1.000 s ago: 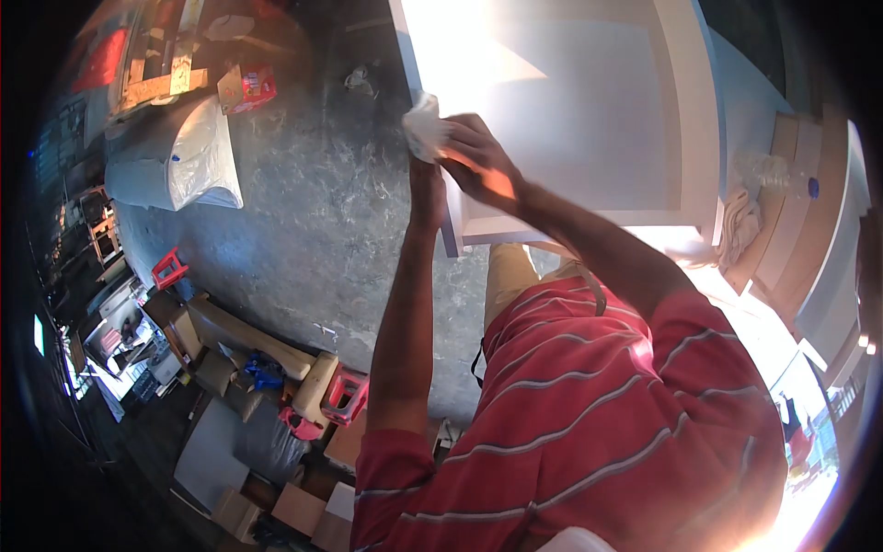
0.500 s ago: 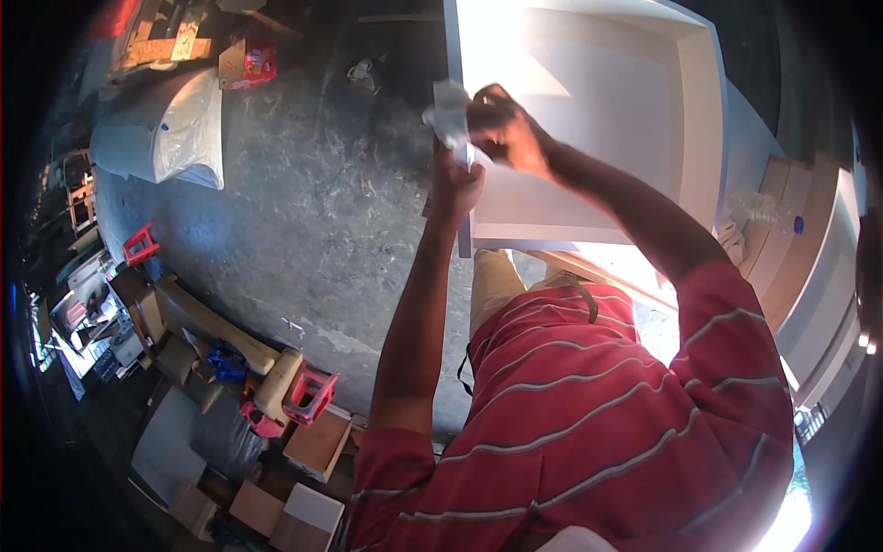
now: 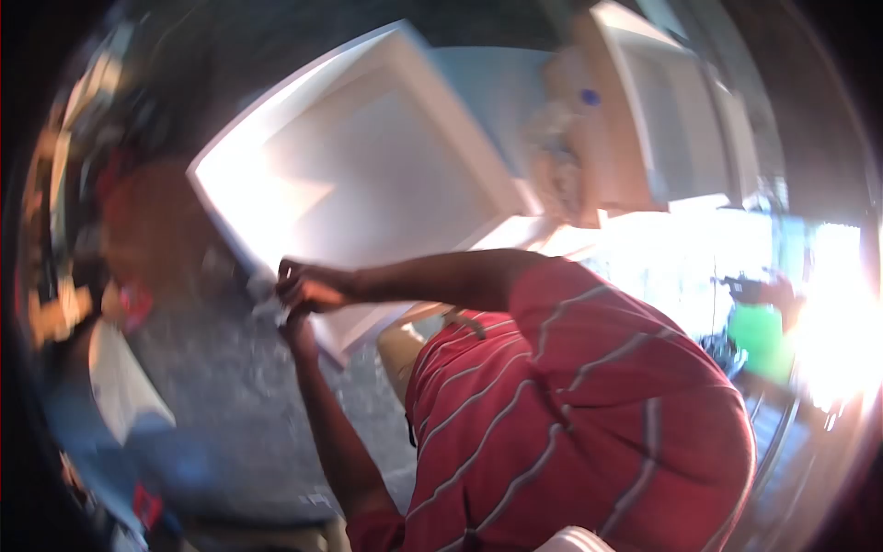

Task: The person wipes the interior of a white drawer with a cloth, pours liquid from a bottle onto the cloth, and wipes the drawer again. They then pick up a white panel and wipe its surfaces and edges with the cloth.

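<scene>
A white open box [image 3: 386, 166], like a drawer, lies tilted in view in front of the red striped shirt. At its near left edge my two hands are together. My right hand [image 3: 317, 287] is closed at the rim, its fingers bent around a pale crumpled thing. Just below it, my left hand [image 3: 299, 329] is closed at the same pale thing [image 3: 264, 287], which is too blurred to name. Which hand holds more of it is hidden.
Grey floor [image 3: 230, 396] spreads to the left. A pale wrapped piece [image 3: 124, 386] stands at the far left. Wooden and white panels [image 3: 635, 120] are at the upper right. A green object [image 3: 756, 339] is at the right, near strong light.
The camera view has turned, so the box appears rotated and further left. My hands stay at the box edge, with my right hand closer to my left.
</scene>
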{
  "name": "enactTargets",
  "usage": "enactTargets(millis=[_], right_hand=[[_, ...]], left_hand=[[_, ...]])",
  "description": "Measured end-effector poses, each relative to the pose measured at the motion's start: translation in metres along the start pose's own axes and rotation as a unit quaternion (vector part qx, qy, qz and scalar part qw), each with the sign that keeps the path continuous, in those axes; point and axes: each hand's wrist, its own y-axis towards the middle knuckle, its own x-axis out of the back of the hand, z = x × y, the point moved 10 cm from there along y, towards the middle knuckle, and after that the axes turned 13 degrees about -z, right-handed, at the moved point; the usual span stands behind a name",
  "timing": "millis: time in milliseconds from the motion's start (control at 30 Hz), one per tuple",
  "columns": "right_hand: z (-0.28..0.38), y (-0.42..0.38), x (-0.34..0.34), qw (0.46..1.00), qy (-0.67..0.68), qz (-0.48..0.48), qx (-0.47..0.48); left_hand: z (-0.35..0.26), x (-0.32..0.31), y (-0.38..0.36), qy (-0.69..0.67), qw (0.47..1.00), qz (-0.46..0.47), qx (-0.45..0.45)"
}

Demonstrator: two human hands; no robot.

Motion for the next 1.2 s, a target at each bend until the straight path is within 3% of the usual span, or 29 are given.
enactTargets(millis=[33, 67, 100, 133, 167, 200, 233, 267, 300, 333, 367, 433, 567, 600, 633, 667, 700, 767, 800, 833, 867, 900, 967, 1033, 1067, 1100, 1167, 1200], right_hand=[[0.013, -0.001, 0.004, 1.0, -0.017, 0.02, 0.016], [-0.002, 0.004, 0.001, 0.999, -0.036, 0.039, 0.012], [-0.019, 0.01, -0.001, 0.997, -0.055, 0.056, 0.007], [-0.036, 0.026, 0.006, 0.986, -0.119, 0.07, -0.098], [-0.106, 0.013, -0.012, 0.961, -0.04, 0.007, -0.272], [-0.075, 0.04, 0.0, 0.966, -0.219, 0.022, -0.135], [-0.097, 0.029, -0.003, 0.958, -0.191, 0.005, -0.213], [-0.068, 0.01, 0.034, 0.863, -0.095, -0.086, -0.489], [-0.073, 0.001, 0.023, 0.857, -0.084, -0.105, -0.498], [-0.041, 0.002, 0.027, 0.872, -0.12, -0.065, -0.47], [-0.047, 0.002, -0.004, 0.943, -0.164, 0.017, -0.291], [-0.026, -0.005, -0.039, 0.942, -0.3, 0.145, -0.042], [-0.018, 0.012, -0.023, 0.927, -0.355, 0.117, 0.012], [-0.036, 0.022, -0.001, 0.947, -0.256, 0.041, -0.191], [-0.063, 0.01, 0.008, 0.912, -0.142, -0.036, -0.383], [-0.04, 0.028, 0.001, 0.944, -0.247, -0.011, -0.22], [-0.038, 0.02, -0.001, 0.945, -0.244, -0.009, -0.218], [-0.055, -0.005, -0.005, 0.936, -0.095, -0.083, -0.328], [-0.018, 0.001, -0.006, 0.963, -0.224, -0.02, -0.151], [-0.015, -0.003, -0.011, 0.955, -0.266, 0.031, -0.128], [-0.003, -0.008, -0.011, 0.965, -0.246, 0.033, -0.082], [0.006, -0.007, -0.006, 0.973, -0.224, 0.024, -0.047], [0.017, 0.004, 0.002, 0.976, -0.219, 0.004, 0.0], [-0.014, 0.015, -0.006, 0.958, -0.28, 0.067, -0.007], [-0.02, 0.029, -0.003, 0.961, -0.273, 0.047, 0.012], [-0.021, 0.048, -0.001, 0.955, -0.289, 0.038, 0.061], [-0.034, 0.088, 0.011, 0.962, -0.254, -0.004, 0.104], [-0.066, 0.107, 0.014, 0.961, -0.27, 0.011, 0.061]], left_hand=[[0.01, 0.003, 0.009, 0.112, 0.994, 0.017, 0.008], [0.04, 0.012, 0.013, 0.113, 0.986, 0.022, 0.122], [-0.003, -0.002, 0.013, 0.123, 0.992, 0.011, -0.002], [0.08, 0.037, 0.03, 0.12, 0.985, -0.012, 0.126], [0.02, 0.01, 0.007, 0.112, 0.987, -0.003, 0.113], [0.045, 0.015, 0.019, 0.173, 0.971, 0.047, 0.16], [0.045, -0.001, 0.007, 0.114, 0.971, 0.042, 0.207], [0.035, -0.014, -0.006, 0.081, 0.966, 0.058, 0.237], [0.03, -0.016, -0.01, 0.056, 0.959, 0.067, 0.269], [0.034, -0.013, -0.006, 0.058, 0.959, 0.073, 0.269], [0.04, -0.017, 0.0, 0.064, 0.96, 0.08, 0.26], [0.048, -0.016, 0.013, 0.087, 0.963, 0.088, 0.24], [0.065, -0.005, 0.032, 0.103, 0.967, 0.091, 0.213], [0.067, -0.003, 0.035, 0.104, 0.968, 0.094, 0.206], [0.07, -0.002, 0.036, 0.105, 0.97, 0.098, 0.197], [0.07, -0.004, 0.038, 0.094, 0.973, 0.109, 0.18], [0.071, -0.006, 0.04, 0.084, 0.976, 0.117, 0.163], [0.086, -0.004, 0.041, 0.041, 0.981, 0.105, 0.159], [0.076, -0.016, 0.027, 0.042, 0.978, 0.131, 0.154], [0.063, -0.022, 0.017, 0.044, 0.978, 0.143, 0.148], [0.046, -0.024, 0.01, 0.123, 0.977, 0.149, 0.087], [0.089, -0.019, 0.035, 0.084, 0.98, 0.167, 0.071], [0.052, -0.031, 0.021, 0.233, 0.945, 0.226, -0.045], [0.077, -0.007, 0.023, 0.123, 0.985, 0.057, -0.103], [0.091, 0.003, 0.023, 0.136, 0.986, 0.013, -0.097], [0.084, 0.001, 0.014, 0.215, 0.953, -0.013, -0.211], [0.076, -0.024, -0.014, 0.372, 0.832, -0.032, -0.411], [0.062, -0.024, -0.017, 0.382, 0.832, -0.051, -0.399]])
